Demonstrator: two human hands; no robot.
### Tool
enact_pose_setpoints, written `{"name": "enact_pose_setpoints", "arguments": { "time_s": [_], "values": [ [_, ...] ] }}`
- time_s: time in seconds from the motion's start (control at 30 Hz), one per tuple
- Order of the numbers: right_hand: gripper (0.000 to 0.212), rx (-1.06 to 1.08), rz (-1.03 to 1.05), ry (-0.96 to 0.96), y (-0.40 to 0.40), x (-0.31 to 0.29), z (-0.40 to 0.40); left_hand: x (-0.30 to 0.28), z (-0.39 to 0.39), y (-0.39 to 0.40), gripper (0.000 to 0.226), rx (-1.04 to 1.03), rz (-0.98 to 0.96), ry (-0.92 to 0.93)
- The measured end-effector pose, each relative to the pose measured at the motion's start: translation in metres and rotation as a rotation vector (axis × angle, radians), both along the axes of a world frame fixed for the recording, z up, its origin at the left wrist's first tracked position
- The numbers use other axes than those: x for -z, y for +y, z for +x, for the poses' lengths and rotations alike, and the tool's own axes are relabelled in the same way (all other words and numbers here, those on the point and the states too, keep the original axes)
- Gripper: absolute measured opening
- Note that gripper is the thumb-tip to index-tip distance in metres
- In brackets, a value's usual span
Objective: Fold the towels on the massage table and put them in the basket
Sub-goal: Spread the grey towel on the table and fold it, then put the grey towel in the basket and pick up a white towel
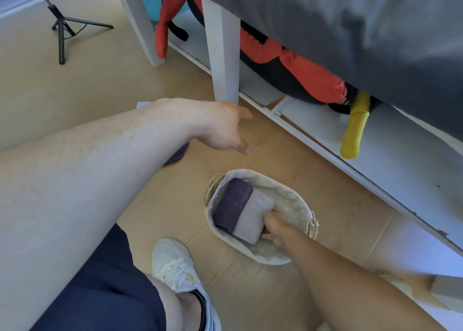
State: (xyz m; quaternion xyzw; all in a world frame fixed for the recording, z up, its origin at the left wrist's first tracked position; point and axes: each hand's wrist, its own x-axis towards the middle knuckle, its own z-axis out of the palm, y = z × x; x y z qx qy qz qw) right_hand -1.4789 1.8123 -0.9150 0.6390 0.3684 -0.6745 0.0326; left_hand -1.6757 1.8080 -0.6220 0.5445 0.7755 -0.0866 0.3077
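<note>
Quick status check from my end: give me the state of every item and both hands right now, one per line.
basket: upright on the floor, holding two towels
purple towel: folded, lying in the basket
grey towel: folded, beside the purple one and touching it, gripped at its end
right hand: in the basket, fingers curled on the grey towel
left hand: raised above the floor, fingers relaxed, holding nothing

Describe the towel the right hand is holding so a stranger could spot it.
On the floor beside the table leg sits an oval lined basket. Two folded towels lie inside; it is the pale grey towel, gripped by the right hand, beside the dark purple towel.
</note>
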Motion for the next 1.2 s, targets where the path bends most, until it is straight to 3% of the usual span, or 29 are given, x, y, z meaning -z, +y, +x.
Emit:
{"name": "enact_pose_setpoints", "arguments": {
  "time_s": [0.13,0.23,0.33,0.4,0.5,0.53,0.67,0.73,0.9,1.03,1.2],
  "values": [
    [0.03,-0.083,-0.056,0.057,0.002,-0.004,0.006,-0.002,0.002,0.0,0.08,0.002,-0.004,-0.006],
    [0.031,-0.104,-0.016,-0.007,0.002,0.004,0.006,-0.003,0.003,0.0,0.079,0.002,-0.003,-0.011],
    [0.052,-0.153,0.274,-0.233,0.0,0.005,0.001,-0.003,0.001,-0.001,0.078,0.002,0.009,-0.001],
    [0.064,-0.201,0.519,-0.275,-0.005,-0.004,-0.002,-0.003,-0.001,-0.003,0.078,0.004,0.014,0.019],
    [0.048,-0.504,0.959,-0.205,-0.017,-0.024,-0.013,-0.002,-0.005,-0.006,0.076,-0.002,0.006,0.042],
    [0.042,-0.645,1.022,-0.162,-0.021,-0.026,-0.019,-0.001,-0.007,-0.007,0.075,-0.008,0.001,0.043],
    [0.043,-1.234,0.723,-0.043,-0.035,-0.02,-0.038,0.001,-0.018,-0.011,0.074,-0.028,-0.01,0.065],
    [0.042,-1.394,0.638,-0.08,-0.038,-0.016,-0.041,-0.006,-0.029,-0.017,0.071,-0.044,0.01,0.083],
    [0.033,-1.118,0.812,-0.188,-0.032,-0.032,-0.062,-0.027,-0.07,-0.048,0.066,-0.161,0.098,0.082],
    [0.023,-0.886,0.898,-0.012,-0.036,-0.06,-0.1,-0.028,-0.107,-0.082,0.06,-0.3,0.111,-0.025],
    [0.024,-1.027,1.061,-0.084,-0.037,-0.083,-0.153,0.038,-0.169,-0.126,0.055,-0.546,0.167,-0.045]
  ]
}}
